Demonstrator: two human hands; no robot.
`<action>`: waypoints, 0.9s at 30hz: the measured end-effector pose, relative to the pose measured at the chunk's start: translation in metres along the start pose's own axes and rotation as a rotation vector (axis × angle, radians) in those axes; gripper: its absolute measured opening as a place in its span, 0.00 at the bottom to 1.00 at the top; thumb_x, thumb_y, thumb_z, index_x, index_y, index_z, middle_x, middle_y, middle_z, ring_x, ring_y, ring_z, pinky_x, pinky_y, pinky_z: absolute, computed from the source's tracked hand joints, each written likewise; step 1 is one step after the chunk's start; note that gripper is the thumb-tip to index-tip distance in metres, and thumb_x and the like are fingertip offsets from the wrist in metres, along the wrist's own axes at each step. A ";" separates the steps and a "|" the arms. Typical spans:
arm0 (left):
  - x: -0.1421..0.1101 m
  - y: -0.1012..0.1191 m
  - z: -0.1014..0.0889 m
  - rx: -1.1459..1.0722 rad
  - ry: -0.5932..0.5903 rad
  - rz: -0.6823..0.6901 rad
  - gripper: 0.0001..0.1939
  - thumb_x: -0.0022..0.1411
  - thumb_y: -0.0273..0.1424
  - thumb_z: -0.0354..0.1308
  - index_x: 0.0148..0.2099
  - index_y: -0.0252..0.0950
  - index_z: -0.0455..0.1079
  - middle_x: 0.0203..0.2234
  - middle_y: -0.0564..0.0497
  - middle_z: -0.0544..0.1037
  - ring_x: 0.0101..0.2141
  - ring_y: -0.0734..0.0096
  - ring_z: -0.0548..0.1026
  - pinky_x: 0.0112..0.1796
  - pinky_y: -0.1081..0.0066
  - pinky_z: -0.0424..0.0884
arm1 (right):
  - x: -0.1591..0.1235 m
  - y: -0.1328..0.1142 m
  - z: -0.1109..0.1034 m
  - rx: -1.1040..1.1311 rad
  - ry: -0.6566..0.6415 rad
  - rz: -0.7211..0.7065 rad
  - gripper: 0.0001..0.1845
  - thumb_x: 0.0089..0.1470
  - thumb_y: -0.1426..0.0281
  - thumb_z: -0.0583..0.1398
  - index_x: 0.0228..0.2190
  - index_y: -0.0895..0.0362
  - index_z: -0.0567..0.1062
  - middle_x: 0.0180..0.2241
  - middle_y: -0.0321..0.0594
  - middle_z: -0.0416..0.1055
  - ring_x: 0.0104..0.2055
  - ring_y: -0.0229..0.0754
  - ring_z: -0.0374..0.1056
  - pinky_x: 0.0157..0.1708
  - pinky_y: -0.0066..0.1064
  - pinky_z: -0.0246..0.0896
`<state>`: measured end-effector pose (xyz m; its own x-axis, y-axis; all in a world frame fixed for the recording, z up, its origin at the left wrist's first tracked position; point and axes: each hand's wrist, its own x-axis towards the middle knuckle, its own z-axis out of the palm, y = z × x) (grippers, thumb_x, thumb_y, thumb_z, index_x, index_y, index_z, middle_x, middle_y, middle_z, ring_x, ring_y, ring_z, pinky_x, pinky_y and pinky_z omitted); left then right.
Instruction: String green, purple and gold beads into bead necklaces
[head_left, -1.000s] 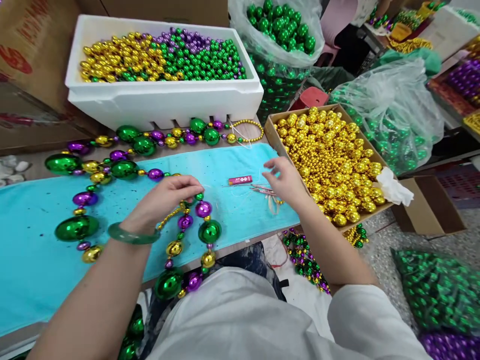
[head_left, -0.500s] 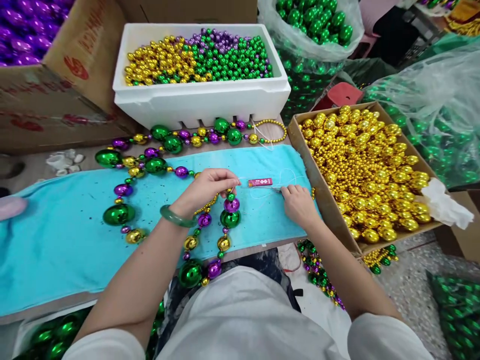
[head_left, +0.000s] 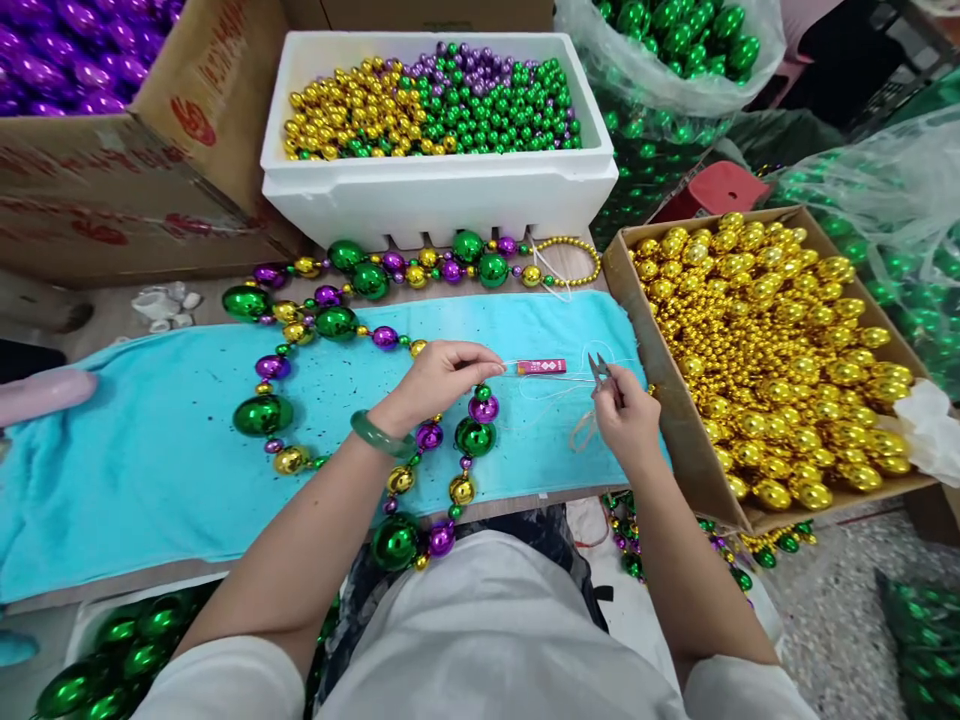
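Note:
My left hand (head_left: pixel 439 380) is closed in a pinch on the end of a green, purple and gold bead strand (head_left: pixel 461 440) that loops over the turquoise cloth (head_left: pixel 150 470) and hangs off the table edge. A thin clear thread runs from that pinch to the right. My right hand (head_left: pixel 624 415) is closed on small thread snips (head_left: pixel 600 368), their tips pointing up beside the thread. A small pink tube (head_left: pixel 541 367) lies on the cloth between my two hands. A green bangle sits on my left wrist.
A white foam box (head_left: pixel 439 190) of mixed beads stands at the back. A cardboard box (head_left: pixel 679 420) of gold beads sits at the right. More strung beads (head_left: pixel 420 265) lie along the cloth's far edge. A box of purple beads (head_left: pixel 45 60) is at the back left, bags of green beads at the back right.
My right hand came back from the gold bead box to the cloth, picked up the snips and raised them near the thread. My left hand kept its pinch. The view shifted left.

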<state>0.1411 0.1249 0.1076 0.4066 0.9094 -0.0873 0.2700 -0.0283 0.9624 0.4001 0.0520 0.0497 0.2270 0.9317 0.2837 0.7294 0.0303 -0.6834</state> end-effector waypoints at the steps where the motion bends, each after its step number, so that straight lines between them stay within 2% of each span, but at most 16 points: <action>1: 0.000 0.001 0.000 -0.005 0.000 -0.009 0.10 0.54 0.36 0.62 0.32 0.34 0.78 0.19 0.53 0.73 0.21 0.78 0.65 0.23 0.75 0.61 | 0.000 -0.006 0.001 0.055 -0.017 0.032 0.14 0.56 0.69 0.53 0.40 0.58 0.76 0.22 0.35 0.67 0.22 0.38 0.59 0.24 0.30 0.55; 3: 0.001 0.003 0.001 -0.023 0.002 -0.034 0.10 0.54 0.36 0.62 0.31 0.33 0.78 0.18 0.54 0.71 0.20 0.79 0.63 0.22 0.76 0.60 | -0.001 -0.018 0.003 0.192 -0.084 0.079 0.15 0.55 0.68 0.54 0.39 0.58 0.77 0.22 0.35 0.67 0.22 0.37 0.59 0.24 0.29 0.55; 6: 0.003 0.004 0.001 -0.062 -0.002 -0.078 0.11 0.53 0.37 0.62 0.31 0.33 0.77 0.17 0.55 0.69 0.19 0.80 0.62 0.21 0.76 0.59 | -0.005 -0.032 0.007 0.413 -0.249 0.136 0.15 0.55 0.65 0.57 0.40 0.57 0.79 0.25 0.37 0.71 0.25 0.38 0.61 0.25 0.30 0.57; 9: 0.004 0.001 0.002 -0.094 -0.023 -0.108 0.12 0.53 0.38 0.63 0.32 0.32 0.77 0.16 0.56 0.67 0.18 0.80 0.60 0.19 0.77 0.57 | -0.010 -0.042 0.013 0.612 -0.433 0.164 0.18 0.55 0.59 0.59 0.42 0.55 0.80 0.30 0.40 0.75 0.29 0.39 0.64 0.29 0.32 0.62; 12: 0.005 -0.002 0.004 -0.127 -0.037 -0.128 0.12 0.53 0.38 0.63 0.33 0.33 0.77 0.15 0.56 0.66 0.17 0.81 0.60 0.18 0.77 0.57 | -0.014 -0.049 0.023 0.761 -0.545 0.193 0.22 0.54 0.52 0.59 0.39 0.55 0.82 0.29 0.40 0.74 0.30 0.39 0.66 0.32 0.33 0.64; 16: 0.004 -0.003 0.008 -0.160 -0.059 -0.124 0.11 0.53 0.37 0.62 0.33 0.33 0.77 0.16 0.56 0.68 0.17 0.81 0.61 0.18 0.77 0.58 | -0.013 -0.053 0.040 0.830 -0.527 0.273 0.25 0.52 0.48 0.60 0.35 0.55 0.82 0.29 0.40 0.75 0.29 0.40 0.66 0.33 0.34 0.65; 20: 0.004 -0.002 0.010 -0.174 -0.064 -0.133 0.12 0.52 0.38 0.63 0.32 0.34 0.77 0.19 0.54 0.72 0.17 0.81 0.62 0.19 0.77 0.59 | -0.009 -0.051 0.051 0.822 -0.558 0.298 0.21 0.48 0.51 0.64 0.35 0.54 0.82 0.33 0.40 0.77 0.32 0.42 0.68 0.35 0.36 0.65; 27: 0.004 -0.001 0.013 -0.208 -0.061 -0.167 0.13 0.49 0.40 0.63 0.31 0.34 0.76 0.19 0.55 0.72 0.18 0.81 0.62 0.19 0.77 0.59 | -0.008 -0.050 0.061 0.937 -0.584 0.400 0.20 0.38 0.54 0.70 0.33 0.52 0.82 0.30 0.37 0.77 0.35 0.45 0.70 0.37 0.39 0.66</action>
<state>0.1533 0.1233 0.1029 0.4252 0.8674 -0.2586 0.1550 0.2118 0.9650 0.3227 0.0645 0.0405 -0.1761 0.9524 -0.2487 -0.1417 -0.2745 -0.9511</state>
